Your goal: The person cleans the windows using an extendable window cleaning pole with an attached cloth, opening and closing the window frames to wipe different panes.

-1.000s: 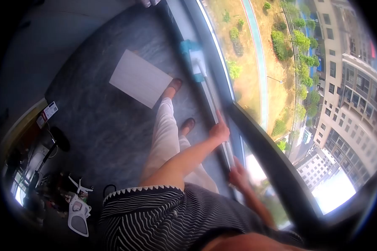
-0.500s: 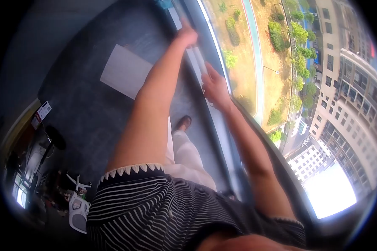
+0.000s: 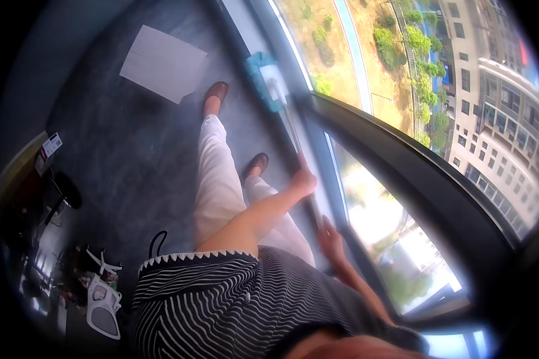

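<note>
A mop with a teal head (image 3: 259,82) and a white plate rests on the pale ledge (image 3: 243,30) beside the window. Its thin pole runs from the head down toward my body. My left hand (image 3: 304,181) is wrapped round the pole partway along, with the index finger stretched along it. Nearer my body, my right hand (image 3: 330,239) grips the pole close to its end. Both hands are beside the window frame.
A pale flat board (image 3: 163,63) lies on the dark floor (image 3: 126,143), beyond my feet. At the lower left stand a white chair (image 3: 103,308) and cluttered furniture. A thick dark window frame (image 3: 401,143) runs diagonally along the right.
Since half a second ago both hands have come back toward my body, drawing the mop head back along the ledge into fuller view. My forward foot shows again, and the view has shifted.
</note>
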`<state>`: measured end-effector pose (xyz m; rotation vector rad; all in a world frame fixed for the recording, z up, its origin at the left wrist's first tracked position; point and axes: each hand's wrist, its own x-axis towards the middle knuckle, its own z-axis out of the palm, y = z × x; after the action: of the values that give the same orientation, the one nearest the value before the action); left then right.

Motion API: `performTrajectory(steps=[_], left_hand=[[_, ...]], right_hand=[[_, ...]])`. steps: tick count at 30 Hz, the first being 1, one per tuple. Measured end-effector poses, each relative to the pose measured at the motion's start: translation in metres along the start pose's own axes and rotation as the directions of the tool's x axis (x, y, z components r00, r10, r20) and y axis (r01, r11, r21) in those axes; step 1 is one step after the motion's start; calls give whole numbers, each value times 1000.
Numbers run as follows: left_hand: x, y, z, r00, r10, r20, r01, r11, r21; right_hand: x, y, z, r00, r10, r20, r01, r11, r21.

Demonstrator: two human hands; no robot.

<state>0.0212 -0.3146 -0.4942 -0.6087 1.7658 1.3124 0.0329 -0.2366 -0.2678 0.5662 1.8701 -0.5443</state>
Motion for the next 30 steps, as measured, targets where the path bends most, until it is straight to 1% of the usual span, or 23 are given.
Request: performTrajectory(steps=[1,3,4,5,6,7,9,10,11,12,13,14,15,16,17,18,19,21,23,24,27,30], left_hand=[[-24,8,14,997,-41,67,46,995,-85],[-49,24,30,980,-173,98,190,961,-200],[-42,18,42,997,-49,54,53,995,-85],[-34,14,49,999,-3,34,4,1000,-24],[-31,14,48,999,42,14,-42,998,38],[-27,17,48,1000,24,14,-24,1000,13],[-14,12,40,968,166,-189,-138,979,152],[-4,12,22,957,177,-230,-145,978,151],[8,15,-9,974,58,-221,-61,998,-6],[17,21,-44,977,-55,-204,20,986,-168],[27,25,-77,971,-123,-204,68,965,-254],[37,26,-105,971,-135,-196,85,966,-242],[48,23,-126,963,-127,-239,71,971,-228],[58,18,-141,954,-86,-288,15,970,-241],[68,7,-142,933,-24,-360,-31,989,-146],[73,-1,-145,903,38,-429,-63,997,-44],[74,-4,-144,873,0,-487,-84,985,-151],[72,-13,-138,870,30,-493,-177,951,-254],[69,-22,-125,837,72,-543,-246,935,-256],[73,-28,-115,801,104,-590,-272,940,-203],[74,-30,-97,760,125,-638,-313,930,-191],[65,-30,-80,741,166,-650,-338,930,-147]], right_hand=[[-14,21,-3,1000,17,-14,-18,998,-57],[-25,41,-14,989,-140,-56,126,972,-200],[-27,46,-18,973,-218,-69,193,944,-269],[-23,48,-21,978,-194,-78,166,946,-279],[-18,52,-23,950,-302,-78,266,916,-301],[-13,57,-26,911,-404,-77,360,874,-325],[2,50,-27,899,-436,-41,385,831,-401],[17,41,-25,891,-454,-20,402,806,-434],[39,32,-20,895,-445,-18,400,822,-406],[59,16,-13,860,-510,-8,471,800,-371],[87,9,-2,703,-709,-49,652,671,-354],[87,-29,2,870,-492,-8,465,827,-315],[94,-54,8,911,-413,19,397,860,-322],[101,-67,17,849,-527,-29,498,818,-289],[106,-75,22,863,-505,-16,478,826,-298],[108,-71,30,813,-582,-27,555,788,-268],[108,-68,36,752,-657,-46,630,738,-243],[95,-67,40,751,-658,-53,617,728,-300],[81,-61,41,747,-662,-58,604,712,-359],[76,-58,39,740,-669,-61,600,699,-389],[69,-43,33,713,-698,-69,604,662,-444],[59,-29,28,697,-712,-79,608,646,-461]])
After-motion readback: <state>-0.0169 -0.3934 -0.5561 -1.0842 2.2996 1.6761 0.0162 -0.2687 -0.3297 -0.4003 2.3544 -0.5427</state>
